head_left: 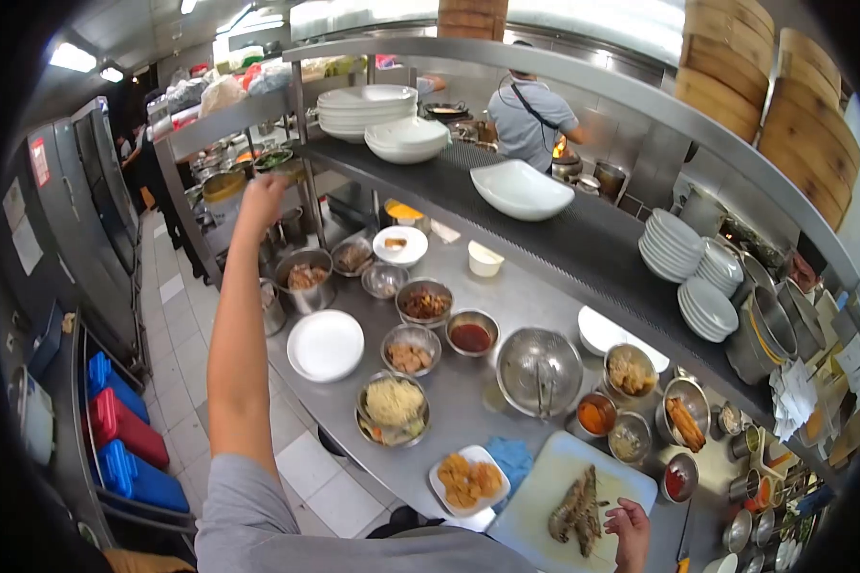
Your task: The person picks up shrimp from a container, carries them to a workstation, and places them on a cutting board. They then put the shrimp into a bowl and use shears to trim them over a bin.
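Fish (574, 510) lay on board (545, 487), right hand (631, 528) rested beside fish, fingers curled loosely at its tail end, left hand (262, 195) stretched far from board toward shelf (545, 224), arm straight, finger state unclear.

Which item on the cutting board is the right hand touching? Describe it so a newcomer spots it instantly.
Start at the long steel counter, then go to its near end, where a pale cutting board lies. The right hand rests on its corner beside a long brown grilled fish. It is the only food lying bare on a board; everything around it sits in bowls or plates.
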Available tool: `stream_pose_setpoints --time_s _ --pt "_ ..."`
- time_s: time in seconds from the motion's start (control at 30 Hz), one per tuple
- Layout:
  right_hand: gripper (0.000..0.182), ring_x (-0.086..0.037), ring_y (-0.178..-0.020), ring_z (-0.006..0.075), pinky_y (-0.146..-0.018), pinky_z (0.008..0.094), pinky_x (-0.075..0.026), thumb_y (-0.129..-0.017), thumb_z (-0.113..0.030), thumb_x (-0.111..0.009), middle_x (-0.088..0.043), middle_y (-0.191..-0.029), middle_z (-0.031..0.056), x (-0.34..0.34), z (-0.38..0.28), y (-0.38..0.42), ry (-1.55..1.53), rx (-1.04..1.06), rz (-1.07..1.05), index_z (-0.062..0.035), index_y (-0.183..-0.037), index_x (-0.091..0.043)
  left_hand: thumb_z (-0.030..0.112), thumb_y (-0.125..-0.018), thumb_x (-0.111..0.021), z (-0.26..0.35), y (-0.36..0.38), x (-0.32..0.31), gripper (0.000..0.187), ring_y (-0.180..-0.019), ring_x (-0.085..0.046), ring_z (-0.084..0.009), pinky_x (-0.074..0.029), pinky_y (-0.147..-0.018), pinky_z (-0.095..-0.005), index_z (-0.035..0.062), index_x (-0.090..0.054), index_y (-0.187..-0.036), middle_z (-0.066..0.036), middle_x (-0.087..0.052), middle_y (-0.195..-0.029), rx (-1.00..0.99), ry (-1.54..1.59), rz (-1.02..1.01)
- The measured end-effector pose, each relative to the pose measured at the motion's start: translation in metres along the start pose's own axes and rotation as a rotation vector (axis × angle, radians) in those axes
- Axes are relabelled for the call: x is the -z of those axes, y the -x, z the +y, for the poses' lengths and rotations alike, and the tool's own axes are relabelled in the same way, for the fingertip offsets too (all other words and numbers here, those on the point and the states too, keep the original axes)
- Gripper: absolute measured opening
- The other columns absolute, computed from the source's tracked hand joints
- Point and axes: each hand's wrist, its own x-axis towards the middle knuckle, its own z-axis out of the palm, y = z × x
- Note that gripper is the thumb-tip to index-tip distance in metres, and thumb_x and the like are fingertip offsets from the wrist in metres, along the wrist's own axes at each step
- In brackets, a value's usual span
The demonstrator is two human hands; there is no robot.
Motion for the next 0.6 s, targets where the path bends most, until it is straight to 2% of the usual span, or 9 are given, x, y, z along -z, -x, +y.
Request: stream_pose_setpoints --time_s 0.07,0.13,0.17,0.2,0.3,0.4,0.47,0.53,0.6 --pt "0.042 -0.063 -0.082 0.0151 -0.079 0.0304 -0.050 -0.099 -0.025 -0.058 -0.069 -0.109 0.0130 -0.033 -0.040 0.017 0.180 -0.020 0.048 -0.0015 -0.134 -0.056 0.033 -0.094 -0.053 0.006 -0.079 -0.011 0.034 -0.044 -0.051 -0.0168 -0.038 -0.041 -0.0318 0.0009 -0.064 -0.093 -0.006 -0.058 -0.068 0.101 -0.040 -0.049" --pt "0.042 -0.062 -0.079 0.0141 -0.077 0.0297 -0.050 -0.099 -0.024 -0.058 -0.069 -0.102 0.0105 -0.045 -0.039 0.022 0.165 -0.015 0.085 -0.0011 -0.133 -0.056 0.046 -0.094 -0.055 -0.014 -0.165 -0.028 0.049 -0.046 -0.055 -0.0212 -0.042 -0.043 -0.0354 -0.0013 -0.065 -0.089 -0.009 -0.059 -0.067 0.102 -0.141 -0.137" --pt "0.041 -0.061 -0.078 0.0136 -0.075 0.0290 -0.050 -0.099 -0.024 -0.058 -0.068 -0.099 0.0095 -0.051 -0.042 0.028 0.171 -0.019 0.106 -0.0009 -0.133 -0.056 0.055 -0.094 -0.054 0.016 -0.175 -0.037 0.062 -0.049 -0.060 -0.0255 -0.048 -0.047 -0.0393 -0.0049 -0.068 -0.090 -0.012 -0.062 -0.068 0.331 0.013 -0.105" --pt "0.041 -0.060 -0.076 0.0131 -0.073 0.0284 -0.050 -0.099 -0.024 -0.058 -0.067 -0.096 0.0085 -0.057 -0.044 0.032 0.176 -0.023 0.129 -0.0008 -0.132 -0.057 0.055 -0.094 -0.054 0.024 -0.195 -0.045 0.062 -0.049 -0.060 -0.0255 -0.048 -0.047 -0.0393 -0.0049 -0.068 -0.090 -0.012 -0.062 -0.068 0.324 0.022 -0.123" --pt "0.038 -0.059 -0.076 0.0131 -0.070 0.0274 -0.050 -0.099 -0.024 -0.058 -0.066 -0.093 0.0067 -0.051 -0.006 0.044 0.058 -0.119 0.241 -0.0015 -0.130 -0.059 0.071 -0.087 -0.052 0.031 -0.233 -0.078 0.082 -0.053 -0.055 -0.0209 -0.044 -0.047 -0.0372 -0.0058 -0.068 -0.108 -0.014 -0.058 -0.068 0.328 -0.201 -0.123" --pt "0.040 -0.060 -0.077 0.0142 -0.069 0.0271 -0.050 -0.098 -0.026 -0.059 -0.067 -0.094 0.0075 -0.042 0.015 0.071 0.031 -0.244 0.320 -0.0027 -0.130 -0.059 0.073 -0.086 -0.053 0.021 -0.266 -0.111 0.082 -0.055 -0.052 -0.0187 -0.043 -0.048 -0.0372 -0.0045 -0.066 -0.110 -0.011 -0.056 -0.069 0.413 -0.249 -0.219" --pt "0.041 -0.061 -0.077 0.0149 -0.069 0.0269 -0.051 -0.098 -0.027 -0.060 -0.067 -0.095 0.0083 -0.036 0.026 0.094 0.073 -0.336 0.359 -0.0034 -0.131 -0.058 0.064 -0.088 -0.057 -0.009 -0.297 -0.120 0.068 -0.053 -0.049 -0.0171 -0.042 -0.047 -0.0374 -0.0016 -0.066 -0.104 -0.008 -0.054 -0.070 0.383 -0.196 -0.317" --pt "0.042 -0.062 -0.075 0.0166 -0.066 0.0276 -0.052 -0.098 -0.029 -0.059 -0.068 -0.098 0.0106 -0.019 0.041 0.121 0.064 -0.423 0.461 -0.0053 -0.132 -0.057 0.047 -0.086 -0.066 -0.026 -0.319 -0.126 0.045 -0.052 -0.037 -0.0126 -0.032 -0.046 -0.0329 0.0052 -0.064 -0.100 -0.001 -0.045 -0.067 0.420 -0.285 -0.382" --pt "0.042 -0.062 -0.075 0.0173 -0.064 0.0284 -0.052 -0.097 -0.030 -0.058 -0.068 -0.099 0.0113 0.013 0.079 0.152 0.053 -0.490 0.510 -0.0062 -0.132 -0.057 0.042 -0.087 -0.062 -0.035 -0.329 -0.126 0.038 -0.050 -0.044 -0.0161 -0.036 -0.045 -0.0361 0.0043 -0.063 -0.091 -0.004 -0.049 -0.065 0.357 -0.210 -0.346"
